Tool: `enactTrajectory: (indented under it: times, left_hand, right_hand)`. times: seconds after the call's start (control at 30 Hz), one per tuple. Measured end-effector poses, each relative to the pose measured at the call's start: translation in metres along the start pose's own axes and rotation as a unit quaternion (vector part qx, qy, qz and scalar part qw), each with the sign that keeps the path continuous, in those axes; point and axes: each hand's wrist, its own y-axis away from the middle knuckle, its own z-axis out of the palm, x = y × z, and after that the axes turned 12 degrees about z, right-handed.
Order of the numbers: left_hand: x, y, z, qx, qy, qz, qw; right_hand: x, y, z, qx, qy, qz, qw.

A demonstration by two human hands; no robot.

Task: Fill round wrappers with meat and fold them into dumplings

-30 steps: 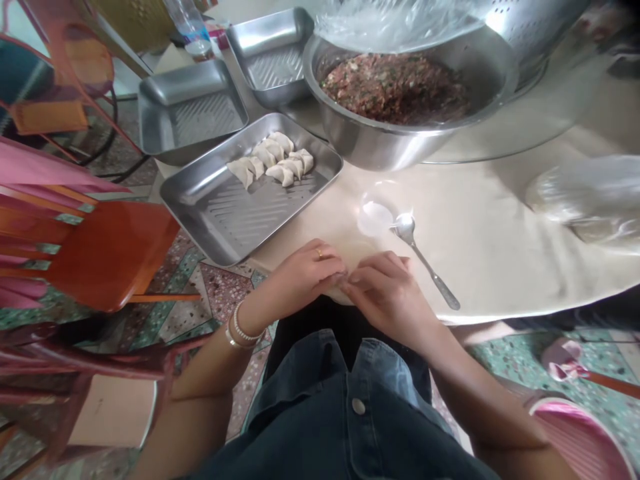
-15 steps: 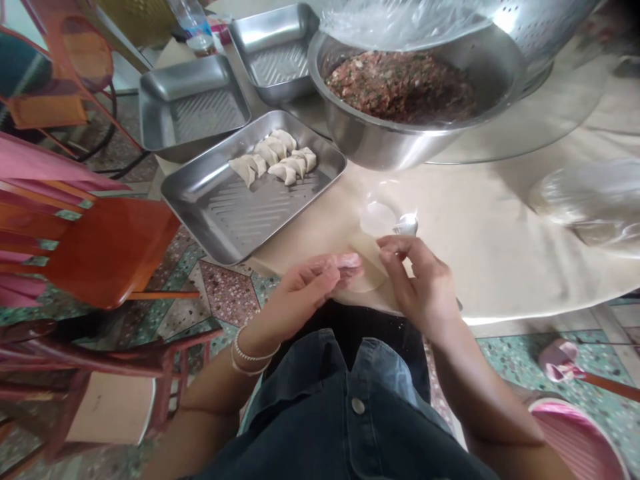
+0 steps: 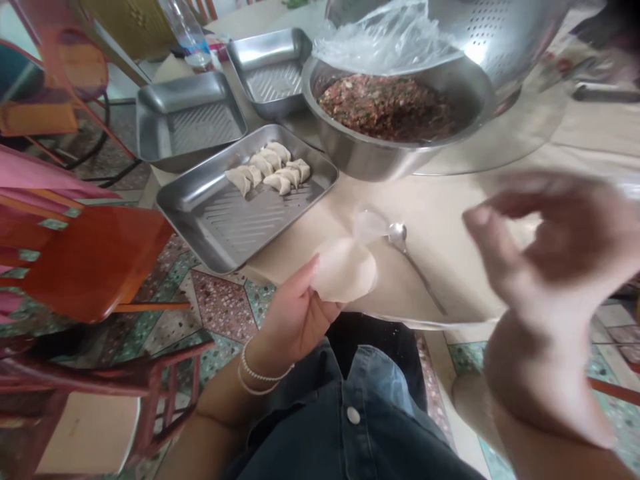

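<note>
My left hand (image 3: 305, 313) holds a round, pale dumpling wrapper (image 3: 345, 270) at its left edge, thumb on top and fingers beneath. Raised close to the camera on the right is my right hand (image 3: 560, 247); its fingers are curled and smeared by motion, and I see no object in it. Just beyond the wrapper sits a small clear dish (image 3: 371, 225). A metal spoon (image 3: 419, 270) lies beside that dish, its handle slanting towards me. Behind them, a large steel bowl (image 3: 370, 160) contains chopped meat filling (image 3: 385, 107).
Several folded dumplings (image 3: 283, 167) lie in a steel tray (image 3: 200, 230) to the left. Two more steel trays (image 3: 193, 150) stand behind it. A plastic bag (image 3: 385, 43) hangs over the bowl's rim, near a perforated colander (image 3: 505, 53). An orange chair (image 3: 100, 260) is left of the table.
My right hand has let go of the wrapper and risen to the right, towards the camera. The wrapper now lies flat in my left hand, and the whole spoon has come into view.
</note>
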Motion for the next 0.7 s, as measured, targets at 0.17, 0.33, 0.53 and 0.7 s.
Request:
enactTrajectory:
  times: [0.17, 0.33, 0.53, 0.7]
  left_hand:
    - [0.013, 0.003, 0.012, -0.048, 0.017, -0.006, 0.999]
    - [0.008, 0.004, 0.025, -0.052, 0.122, -0.060, 0.989]
    - [0.004, 0.011, 0.028, -0.078, 0.212, -0.089, 0.970]
    - [0.004, 0.010, 0.029, -0.077, 0.240, -0.090, 0.964]
  right_hand:
    - [0.024, -0.085, 0.012, -0.130, 0.091, -0.072, 0.985]
    - [0.005, -0.132, 0.040, -0.241, 0.134, -0.134, 0.952]
    - [0.001, -0.156, 0.039, -0.326, 0.172, -0.116, 0.922]
    - [0.008, -0.157, 0.035, -0.401, 0.107, -0.119, 0.902]
